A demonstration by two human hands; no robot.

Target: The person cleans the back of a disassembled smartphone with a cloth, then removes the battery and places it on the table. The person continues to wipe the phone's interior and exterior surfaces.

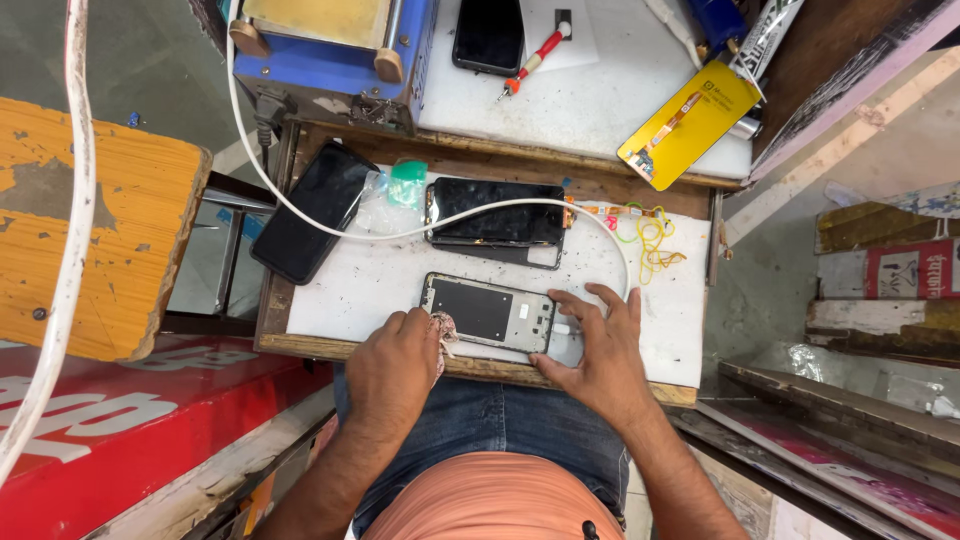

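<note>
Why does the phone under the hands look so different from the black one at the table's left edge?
The phone frame is opened, showing a grey metal rim with holes; the black phone is whole and glossy. The frame lies level, the phone slanted. Both hands touch only the frame. Both are flat rectangles.

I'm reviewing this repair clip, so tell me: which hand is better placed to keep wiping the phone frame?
Probably the left hand: it grips the small cloth against the near-left edge of the phone frame. The right hand lies spread on the frame's right end, seemingly steadying it on the white board.
</note>
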